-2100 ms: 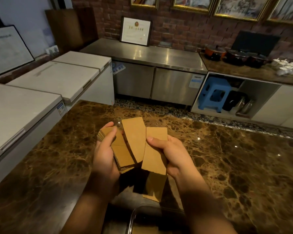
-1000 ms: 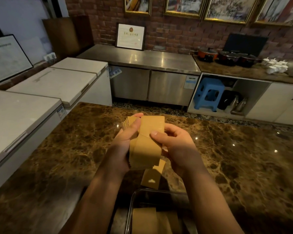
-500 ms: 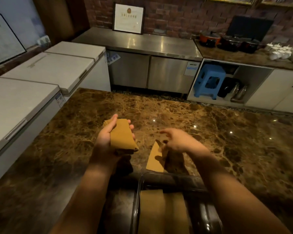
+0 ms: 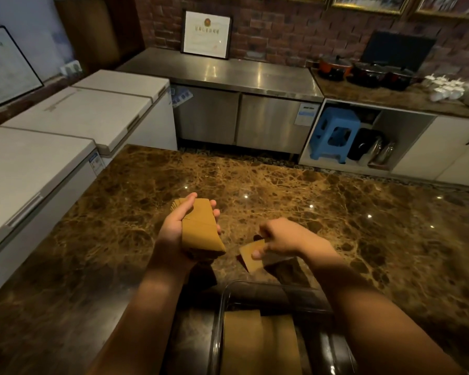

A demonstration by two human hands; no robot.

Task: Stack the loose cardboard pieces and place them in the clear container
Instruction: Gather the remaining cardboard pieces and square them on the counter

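Observation:
My left hand [image 4: 175,234] holds a squared-up stack of brown cardboard pieces [image 4: 201,231] above the marble counter. To its right, my right hand [image 4: 282,238] reaches down and pinches one loose cardboard piece [image 4: 251,255] that lies tilted on the counter. Close to me at the bottom edge stands the clear container [image 4: 222,315], with cardboard pieces [image 4: 257,342] lying flat inside it. My right forearm crosses over the container's right side.
The brown marble counter [image 4: 336,226] spreads wide to the right and ahead. White chest freezers [image 4: 52,147] border it on the left. A steel cabinet [image 4: 228,77] and a blue stool [image 4: 335,133] stand across the aisle.
Both hands squared the fanned cardboard into one stack. My right hand then let go, dropped to the counter and took hold of the loose piece there. The camera tilted down.

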